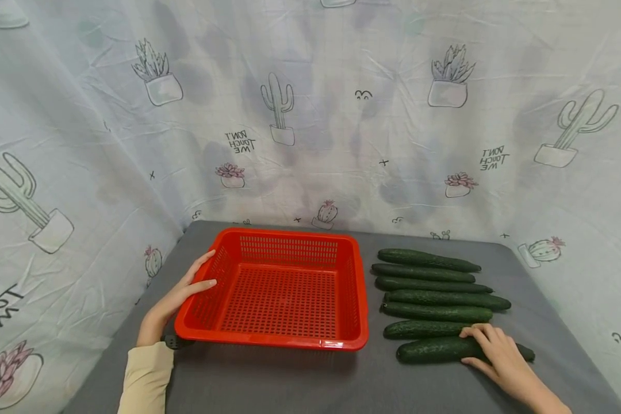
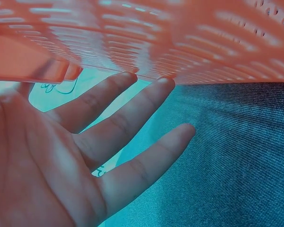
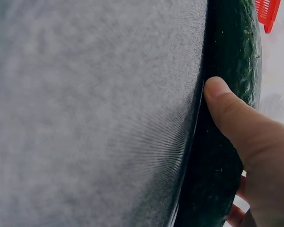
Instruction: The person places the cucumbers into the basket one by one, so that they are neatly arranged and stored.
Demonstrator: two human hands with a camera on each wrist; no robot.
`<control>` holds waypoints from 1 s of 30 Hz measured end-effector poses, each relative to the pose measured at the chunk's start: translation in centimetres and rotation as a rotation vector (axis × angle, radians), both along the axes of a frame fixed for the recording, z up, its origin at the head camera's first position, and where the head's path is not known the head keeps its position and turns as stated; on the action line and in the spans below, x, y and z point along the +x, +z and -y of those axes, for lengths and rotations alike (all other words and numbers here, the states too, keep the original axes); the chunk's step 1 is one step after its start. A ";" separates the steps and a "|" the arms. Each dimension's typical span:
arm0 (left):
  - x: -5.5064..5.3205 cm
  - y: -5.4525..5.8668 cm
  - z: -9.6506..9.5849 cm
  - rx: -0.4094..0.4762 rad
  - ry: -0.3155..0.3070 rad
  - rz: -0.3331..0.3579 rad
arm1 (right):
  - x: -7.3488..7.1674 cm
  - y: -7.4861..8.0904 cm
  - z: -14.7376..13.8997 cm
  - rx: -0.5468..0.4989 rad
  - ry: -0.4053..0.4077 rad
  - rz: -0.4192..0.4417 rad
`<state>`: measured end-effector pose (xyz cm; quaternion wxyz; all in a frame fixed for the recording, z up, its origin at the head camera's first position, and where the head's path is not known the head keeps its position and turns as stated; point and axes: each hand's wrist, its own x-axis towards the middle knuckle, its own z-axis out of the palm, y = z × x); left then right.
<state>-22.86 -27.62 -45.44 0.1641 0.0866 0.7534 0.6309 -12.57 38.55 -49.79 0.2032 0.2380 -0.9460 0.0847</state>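
Observation:
A red plastic basket (image 1: 274, 347) with slotted walls stands on the grey table. My left hand (image 1: 188, 287) holds its left rim, thumb and a finger over the edge. In the left wrist view, the other fingers (image 2: 128, 125) of that hand extend fairly straight along the outside of the basket wall (image 2: 189, 42). On the right, my right hand (image 1: 502, 356) grips the nearest dark green cucumber (image 1: 434, 349), which lies on the table. The right wrist view shows the thumb on the near side of this cucumber (image 3: 213, 175); the other fingers are mostly hidden behind it.
Several more cucumbers lie in a rough column behind the gripped one, including one close beside it (image 1: 419, 329) and the farthest (image 1: 424, 259). Cactus-printed cloth (image 1: 331, 126) hangs behind and at both sides of the grey table (image 1: 362, 385). Only bare mesh shows inside the basket.

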 end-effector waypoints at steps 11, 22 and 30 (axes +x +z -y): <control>-0.3 0.1 0.1 0.053 -0.019 -0.001 | 0.3 1.1 0.2 -0.043 -0.043 0.052; -0.2 -0.1 0.1 0.054 -0.014 0.003 | -0.4 2.2 1.0 -0.052 -0.060 0.026; -0.1 0.0 -0.1 -0.014 -0.001 -0.024 | -1.7 4.2 2.7 -0.060 -0.028 0.066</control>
